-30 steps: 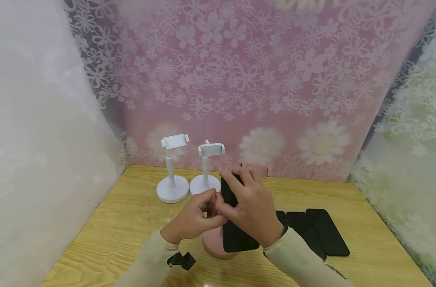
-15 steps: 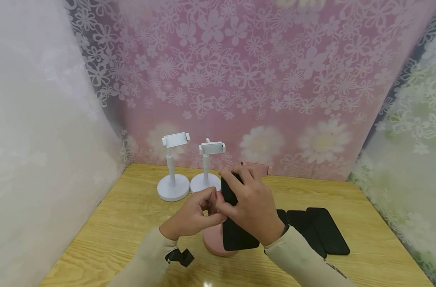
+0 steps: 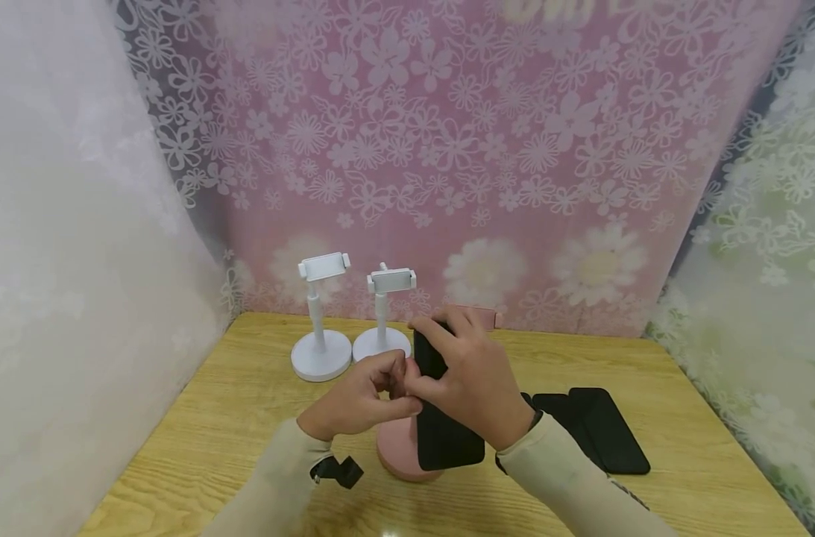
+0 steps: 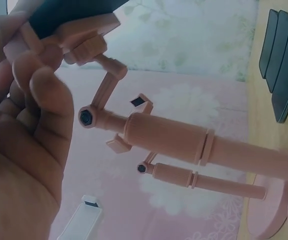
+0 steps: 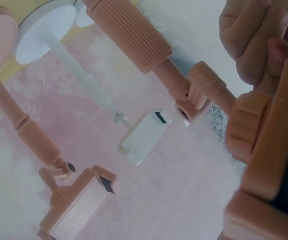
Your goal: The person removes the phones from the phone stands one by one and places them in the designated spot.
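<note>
A black phone (image 3: 447,440) stands upright against the clamp (image 4: 91,32) of a pink phone stand, whose round base (image 3: 403,451) rests on the table. My right hand (image 3: 477,377) holds the phone from the front, fingers over its upper part and thumb towards its left edge. My left hand (image 3: 363,399) has its fingers curled at the clamp's left end, close to the right thumb. In the left wrist view, the pink post (image 4: 169,135) runs below the clamp, and the left fingertips (image 4: 51,90) touch the clamp end. In the right wrist view, a ribbed knob (image 5: 246,125) sits behind the clamp.
Two white phone stands (image 3: 320,356) (image 3: 380,344) stand at the back left. A second pink stand (image 5: 79,207) is behind the phone, mostly hidden in the head view. Several black phones (image 3: 608,432) lie overlapping at the right. Patterned cloth (image 3: 380,149) closes off the back and sides.
Both hands stay nearly in place on the phone and clamp. The head view has shifted slightly; no object has visibly moved on the table.
</note>
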### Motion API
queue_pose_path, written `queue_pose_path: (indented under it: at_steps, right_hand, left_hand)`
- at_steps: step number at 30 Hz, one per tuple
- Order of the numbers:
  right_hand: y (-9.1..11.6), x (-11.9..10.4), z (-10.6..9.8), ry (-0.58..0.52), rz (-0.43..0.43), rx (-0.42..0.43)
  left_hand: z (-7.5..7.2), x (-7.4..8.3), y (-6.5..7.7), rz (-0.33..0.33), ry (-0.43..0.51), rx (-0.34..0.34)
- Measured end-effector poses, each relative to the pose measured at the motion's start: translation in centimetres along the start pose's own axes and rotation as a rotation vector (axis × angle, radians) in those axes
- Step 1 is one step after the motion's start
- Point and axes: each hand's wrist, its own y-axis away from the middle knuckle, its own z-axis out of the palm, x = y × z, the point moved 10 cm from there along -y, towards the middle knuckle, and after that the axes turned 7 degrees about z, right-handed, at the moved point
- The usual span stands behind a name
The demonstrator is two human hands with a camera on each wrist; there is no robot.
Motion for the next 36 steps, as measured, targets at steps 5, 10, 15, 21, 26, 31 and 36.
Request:
queue_pose_path:
  at_steps: [5, 10, 15, 21, 26, 31, 36]
  right_hand:
    - [0.0, 0.4, -0.1, -0.033, 0.007, 0.005]
    - [0.1, 0.6, -0.3, -0.057, 0.017, 0.004]
    - [0.1, 0.6, -0.4, -0.081, 0.020, 0.009]
    - [0.1, 0.9, -0.5, -0.135, 0.043, 0.012]
    - [0.1, 1.1, -0.5, -0.203, 0.071, 0.008]
    - [0.4, 1.3, -0.5, -0.262, 0.101, 0.001]
    - [0.6, 1.4, -0.8, -0.259, 0.100, 0.020]
  left_hand:
    - [0.0, -0.2, -0.4, -0.005, 0.038, -0.046]
    - [0.1, -0.3, -0.6, -0.017, 0.055, -0.075]
    - [-0.2, -0.3, -0.3, -0.024, 0.064, -0.067]
    - [-0.3, -0.5, -0.3, -0.023, 0.095, -0.053]
    - [-0.5, -0.9, -0.1, -0.032, 0.098, -0.023]
    - [-0.2, -0.6, -0.1, -0.023, 0.037, -0.021]
    - [0.0, 0.1, -0.8, -0.017, -0.075, -0.053]
